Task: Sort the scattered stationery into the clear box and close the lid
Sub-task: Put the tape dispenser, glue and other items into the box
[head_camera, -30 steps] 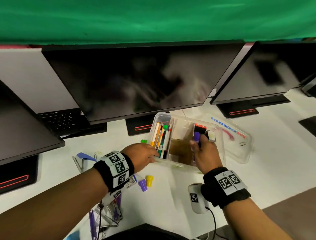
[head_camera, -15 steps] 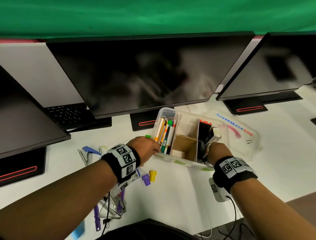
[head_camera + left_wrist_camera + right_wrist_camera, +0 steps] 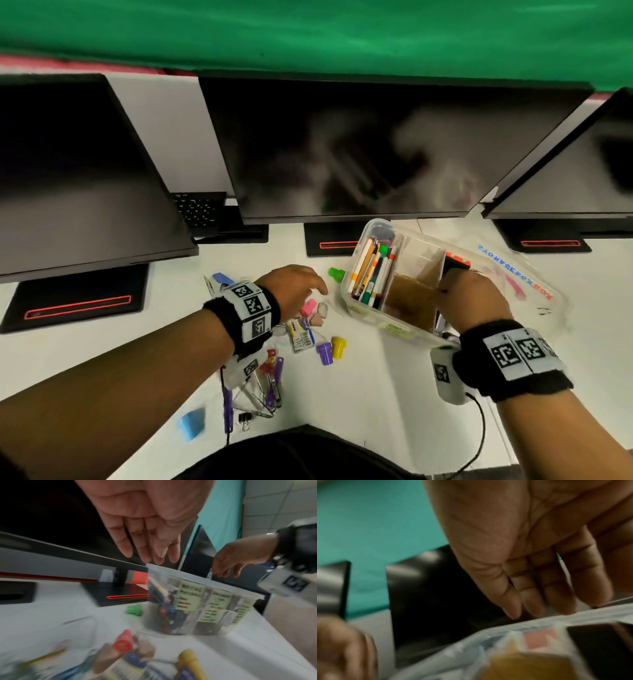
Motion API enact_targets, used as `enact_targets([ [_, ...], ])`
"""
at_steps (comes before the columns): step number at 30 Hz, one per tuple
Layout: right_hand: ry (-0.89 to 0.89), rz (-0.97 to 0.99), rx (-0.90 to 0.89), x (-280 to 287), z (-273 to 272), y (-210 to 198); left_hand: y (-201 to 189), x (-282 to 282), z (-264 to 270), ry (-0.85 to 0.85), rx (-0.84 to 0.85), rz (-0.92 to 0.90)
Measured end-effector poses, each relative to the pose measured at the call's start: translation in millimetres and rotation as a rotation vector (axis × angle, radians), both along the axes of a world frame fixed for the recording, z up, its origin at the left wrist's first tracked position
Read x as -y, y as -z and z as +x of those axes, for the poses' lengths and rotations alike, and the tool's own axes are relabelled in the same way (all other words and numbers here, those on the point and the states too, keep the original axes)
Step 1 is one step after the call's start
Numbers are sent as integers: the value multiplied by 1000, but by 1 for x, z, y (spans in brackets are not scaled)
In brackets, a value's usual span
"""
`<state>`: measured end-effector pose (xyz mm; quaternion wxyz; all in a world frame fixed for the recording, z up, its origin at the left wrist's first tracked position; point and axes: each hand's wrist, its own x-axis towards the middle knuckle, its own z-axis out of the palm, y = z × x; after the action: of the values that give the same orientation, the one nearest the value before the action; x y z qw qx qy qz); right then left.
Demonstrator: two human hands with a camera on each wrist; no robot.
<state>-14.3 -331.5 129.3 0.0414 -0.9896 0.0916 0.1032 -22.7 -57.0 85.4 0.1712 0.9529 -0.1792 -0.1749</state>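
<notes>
The clear box (image 3: 394,327) stands open on the white desk, with pens (image 3: 371,274) in its left compartment and cardboard dividers in the middle. Its lid (image 3: 534,291) lies behind it to the right. My left hand (image 3: 294,287) hovers with straight fingers and holds nothing, above a pink eraser (image 3: 308,307) and small packets (image 3: 301,334). In the left wrist view the left hand (image 3: 147,545) shows an empty palm. My right hand (image 3: 472,298) is over the box's right compartment, fingers relaxed and empty (image 3: 539,588).
A green cap (image 3: 336,274) lies left of the box. Purple (image 3: 323,353) and yellow (image 3: 338,347) stamps, purple pens (image 3: 227,401), binder clips (image 3: 245,419) and a blue piece (image 3: 191,423) lie near the front edge. Monitors (image 3: 342,154) stand close behind.
My left hand let go of the box's front left corner and moved left over the scattered items. My right hand put the purple item into the right compartment and came out empty.
</notes>
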Motion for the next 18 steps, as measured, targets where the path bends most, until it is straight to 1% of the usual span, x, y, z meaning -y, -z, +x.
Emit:
enact_targets([
  [2,-121,161,68,-32,-11,-13,6,-32,-6,-68,-50,35],
  [4,-254,284,124,-69,-27,-16,14,-61,-15,-120,-118,99],
  [6,-389,343,98,-101,-40,0,22,-85,-28,-171,-189,154],
  [7,-450,351,42,-114,-45,14,26,-94,-34,-186,-210,181],
  [9,-561,317,-123,-136,-50,47,36,-110,-48,-215,-253,218],
  [11,-615,248,-261,-151,-52,75,43,-123,-64,-230,-290,234],
  [12,-631,213,-297,-154,-51,85,45,-127,-71,-232,-301,241],
  [14,-684,133,-320,-160,-50,101,49,-136,-86,-229,-320,255],
  [16,-719,63,-320,-166,-48,109,50,-143,-100,-210,-374,289],
  [18,-703,29,-319,-169,-46,113,53,-148,-114,-190,-425,304],
])
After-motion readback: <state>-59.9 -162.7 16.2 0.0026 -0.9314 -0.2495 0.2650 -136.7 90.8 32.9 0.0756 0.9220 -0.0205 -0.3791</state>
